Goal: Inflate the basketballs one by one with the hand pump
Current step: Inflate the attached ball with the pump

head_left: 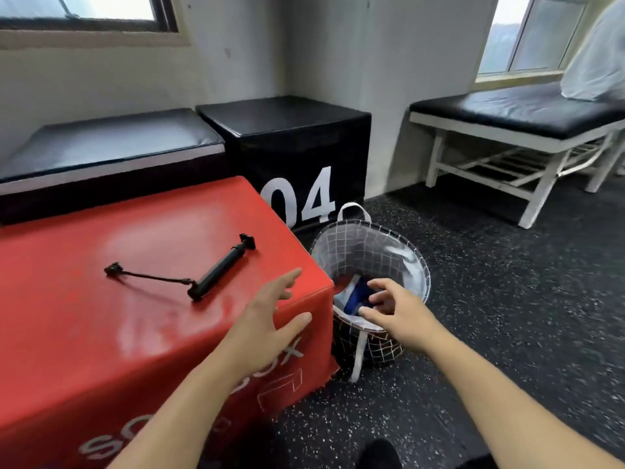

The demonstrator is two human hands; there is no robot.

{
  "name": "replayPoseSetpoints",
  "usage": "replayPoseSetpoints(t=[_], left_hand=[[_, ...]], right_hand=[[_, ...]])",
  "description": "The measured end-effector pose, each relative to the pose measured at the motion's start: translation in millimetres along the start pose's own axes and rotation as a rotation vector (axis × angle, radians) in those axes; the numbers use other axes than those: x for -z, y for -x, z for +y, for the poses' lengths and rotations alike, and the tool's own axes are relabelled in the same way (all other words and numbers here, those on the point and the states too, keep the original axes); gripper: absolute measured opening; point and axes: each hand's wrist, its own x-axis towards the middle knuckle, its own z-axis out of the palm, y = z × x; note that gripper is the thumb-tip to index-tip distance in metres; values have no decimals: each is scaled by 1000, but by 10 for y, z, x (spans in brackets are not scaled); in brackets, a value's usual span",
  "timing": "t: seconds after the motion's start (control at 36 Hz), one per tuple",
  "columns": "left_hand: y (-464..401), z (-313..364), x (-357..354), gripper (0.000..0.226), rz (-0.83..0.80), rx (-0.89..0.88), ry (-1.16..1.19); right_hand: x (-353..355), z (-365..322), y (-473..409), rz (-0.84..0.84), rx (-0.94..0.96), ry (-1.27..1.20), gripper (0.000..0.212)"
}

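Observation:
A black hand pump (220, 270) with a thin hose and nozzle (113, 268) lies on top of the red soft box (101, 316). Right of the box stands a checked fabric basket (399, 255) on the floor; inside it I see blue, white and red material of a flattened ball (355, 294), partly hidden. My left hand (270, 319) hovers over the box's right corner with fingers spread and holds nothing. My right hand (395, 308) reaches over the basket's near rim, fingers loosely curled and empty.
A black box marked 04 (291, 143) stands behind the red one, with a black padded bench (111, 143) to its left. A white-framed padded bench (527, 110) stands at the right by the wall. The floor (490, 299) is dark speckled rubber.

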Motion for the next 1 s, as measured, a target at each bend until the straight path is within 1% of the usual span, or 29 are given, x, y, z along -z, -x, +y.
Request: replayPoseSetpoints(t=[0.14, 0.25, 0.36, 0.5, 0.64, 0.72, 0.86, 0.94, 1.0], left_hand=[[-521, -52, -322, 74, -85, -49, 29], [-815, -211, -580, 72, -74, -63, 31], [-1137, -398, -713, 74, -88, -130, -30], [-1588, -660, -797, 71, -72, -151, -31], [-1969, -930, -977, 72, -122, -155, -100], [-2156, -946, -1067, 69, -168, -192, -145], [-2414, -911, -1178, 72, -217, -225, -207], [-2522, -907, -1212, 73, -208, -235, -180], [-2565, -913, -1213, 73, -193, -220, -150]], right_hand=[[216, 430, -310, -22, -111, -30, 57], [237, 683, -620, -33, -135, -16, 54], [109, 1032, -994, 31, -167, -84, 49], [-224, 1504, -1406, 65, -229, -104, 49], [-489, 1895, -1787, 65, -268, -21, 57], [-551, 2087, -1978, 25, -257, 76, 62], [-666, 2404, -2256, -29, -258, 230, 70], [-773, 2557, -2388, -32, -262, 254, 68], [-841, 2650, -2454, -11, -277, 256, 62]])
